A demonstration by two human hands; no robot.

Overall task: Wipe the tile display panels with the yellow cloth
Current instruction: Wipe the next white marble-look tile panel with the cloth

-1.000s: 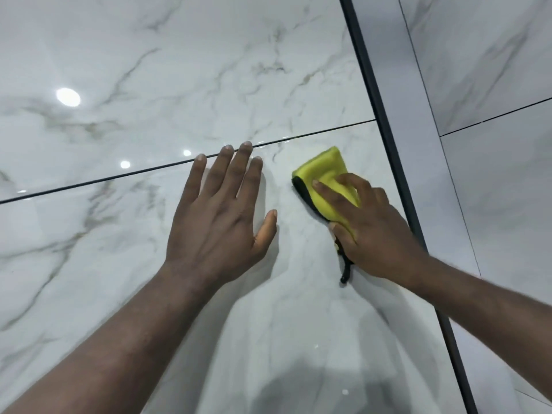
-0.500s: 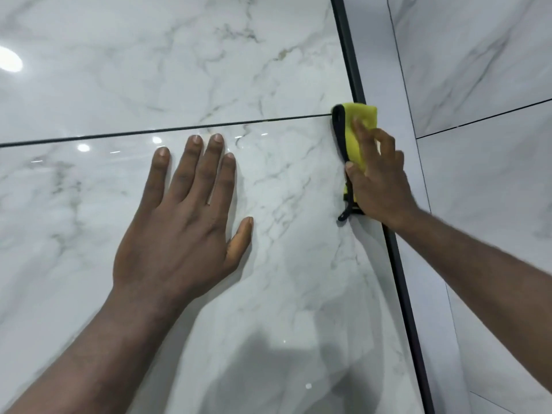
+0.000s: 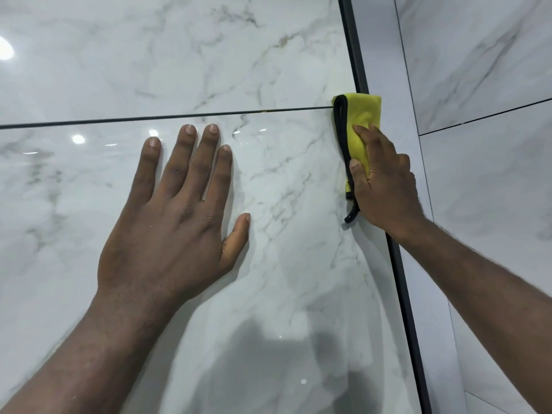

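Note:
A glossy white marble tile panel point(image 3: 298, 180) fills the view, split by a thin dark horizontal joint point(image 3: 149, 118). My left hand point(image 3: 170, 234) lies flat on the lower tile with its fingers spread and straight. The folded yellow cloth point(image 3: 363, 115), edged in black, sits at the panel's right border where the joint meets the black frame strip point(image 3: 352, 40). My right hand point(image 3: 385, 186) holds the cloth against that edge, thumb on its left side and fingers over the top. The lower part of the cloth is hidden under the hand; a black loop hangs below it.
Right of the black frame strip is a plain grey band, then another marble tile panel point(image 3: 484, 55) with its own dark joint. Ceiling lights reflect as bright spots on the left of the main panel. A dark reflection shows at the bottom centre.
My right hand slid the cloth from the lower tile up and to the right onto the panel's edge by the black frame. My left hand stayed flat on the tile.

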